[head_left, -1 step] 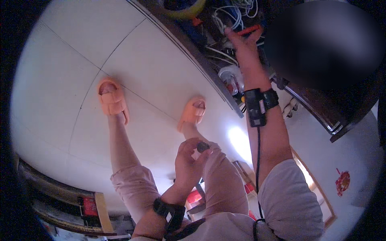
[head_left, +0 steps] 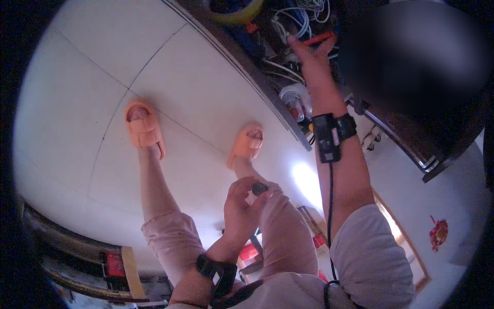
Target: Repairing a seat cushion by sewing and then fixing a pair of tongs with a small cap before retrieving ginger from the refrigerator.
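Note:
My left hand (head_left: 239, 206) is closed in a pinch over my right knee, holding a small round black thing (head_left: 260, 188) between thumb and fingers; its kind I cannot make out. My right hand (head_left: 315, 59) reaches into an open drawer at the upper right, its thumb and a finger spread apart. Just beyond them lies a red, bar-like thing (head_left: 319, 38); whether they touch it is unclear. Coiled white cables (head_left: 303, 20) lie past my fingertips. Nearer the drawer's front corner sits a clear plastic package (head_left: 294, 98).
The dark drawer's front edge (head_left: 247, 69) runs diagonally beside my right forearm. A yellow rounded rim (head_left: 242, 14) shows at its far end. A blurred dark shape (head_left: 411, 56) covers the upper right. Dark shelving (head_left: 77, 262) stands at lower left. A cord (head_left: 330, 216) hangs along my right arm.

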`<state>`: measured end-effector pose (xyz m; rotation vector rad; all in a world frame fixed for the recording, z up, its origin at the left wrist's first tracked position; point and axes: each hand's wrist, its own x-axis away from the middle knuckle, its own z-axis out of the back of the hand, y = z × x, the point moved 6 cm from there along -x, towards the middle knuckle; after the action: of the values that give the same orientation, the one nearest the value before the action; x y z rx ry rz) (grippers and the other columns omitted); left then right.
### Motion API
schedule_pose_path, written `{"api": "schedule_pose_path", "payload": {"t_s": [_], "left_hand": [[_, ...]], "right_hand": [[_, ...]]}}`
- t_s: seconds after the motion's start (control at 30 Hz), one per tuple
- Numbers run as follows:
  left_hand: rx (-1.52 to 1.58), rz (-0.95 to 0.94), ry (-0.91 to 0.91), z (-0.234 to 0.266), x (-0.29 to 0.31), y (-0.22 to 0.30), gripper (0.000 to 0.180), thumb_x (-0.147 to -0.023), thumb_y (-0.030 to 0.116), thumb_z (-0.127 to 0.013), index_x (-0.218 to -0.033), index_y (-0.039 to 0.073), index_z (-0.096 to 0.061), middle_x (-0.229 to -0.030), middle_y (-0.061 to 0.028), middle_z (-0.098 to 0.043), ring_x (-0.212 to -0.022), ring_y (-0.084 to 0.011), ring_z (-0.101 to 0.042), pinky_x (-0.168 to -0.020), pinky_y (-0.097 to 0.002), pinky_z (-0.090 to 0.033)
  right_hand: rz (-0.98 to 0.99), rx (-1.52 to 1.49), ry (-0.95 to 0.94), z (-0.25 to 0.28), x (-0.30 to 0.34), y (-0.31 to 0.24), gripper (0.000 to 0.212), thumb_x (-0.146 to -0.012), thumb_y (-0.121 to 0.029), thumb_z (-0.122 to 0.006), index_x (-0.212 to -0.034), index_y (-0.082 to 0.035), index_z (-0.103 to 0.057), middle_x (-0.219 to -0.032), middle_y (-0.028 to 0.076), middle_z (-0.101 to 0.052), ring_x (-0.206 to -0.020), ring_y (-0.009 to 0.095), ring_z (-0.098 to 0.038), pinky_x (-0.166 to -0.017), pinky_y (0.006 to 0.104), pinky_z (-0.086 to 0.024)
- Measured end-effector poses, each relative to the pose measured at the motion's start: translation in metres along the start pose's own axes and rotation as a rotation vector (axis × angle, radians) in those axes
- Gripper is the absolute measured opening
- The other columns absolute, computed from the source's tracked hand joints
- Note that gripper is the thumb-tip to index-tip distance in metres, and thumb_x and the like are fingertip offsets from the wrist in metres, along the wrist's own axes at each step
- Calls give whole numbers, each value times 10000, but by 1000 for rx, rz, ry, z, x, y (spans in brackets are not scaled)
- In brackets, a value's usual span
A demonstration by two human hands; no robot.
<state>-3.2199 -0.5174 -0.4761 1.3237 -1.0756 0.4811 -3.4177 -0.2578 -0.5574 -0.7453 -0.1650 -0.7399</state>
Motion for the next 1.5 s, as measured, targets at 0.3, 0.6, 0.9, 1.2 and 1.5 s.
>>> {"api": "schedule_pose_path", "payload": {"t_s": [0.3, 0.6, 0.9, 1.2, 1.5], "left_hand": [[48, -29, 17, 18, 1, 15, 352, -741, 85, -738, -1058, 52, -588, -1072, -80, -578, -946, -197, -580, -784, -322, -472], [62, -38, -17, 17, -5, 27, 360, -738, 100, -748, -1053, 36, -586, -1066, -100, -581, -937, -211, -585, -780, -323, -478], [131, 41, 15, 39, 0, 38, 391, -747, 196, -734, -1060, 7, -594, -1053, -152, -595, -962, -275, -600, -831, -348, -481], [150, -20, 9, 33, -9, 44, 374, -740, 225, -743, -1013, 8, -606, -1064, -154, -604, -958, -276, -602, -842, -346, -478], [151, -54, 38, 42, -8, 47, 343, -747, 120, -740, -1043, 53, -580, -1014, -92, -589, -909, -209, -572, -783, -325, -457]], "right_hand": [[-26, -168, -104, -21, 18, -11, 822, -863, -272, -604, -1432, -24, -64, -1403, 202, -316, -1271, 300, -353, -1046, 341, -274], [-219, -340, 203, 37, 26, 1, 335, -884, -147, -547, -1176, 13, -507, -1137, 178, -534, -1017, 271, -533, -940, 391, -384], [448, 755, 208, -22, 10, -103, 417, -782, -166, -647, -1159, -69, -496, -998, 209, -610, -940, 414, -574, -839, 457, -456], [327, 919, 129, 6, -18, -104, 323, -822, -235, -614, -1113, -164, -494, -882, 188, -621, -861, 404, -592, -714, 489, -459], [285, 951, 208, 2, -30, -89, 186, -814, -230, -624, -964, -146, -554, -903, 136, -630, -860, 390, -585, -684, 488, -450]]}}
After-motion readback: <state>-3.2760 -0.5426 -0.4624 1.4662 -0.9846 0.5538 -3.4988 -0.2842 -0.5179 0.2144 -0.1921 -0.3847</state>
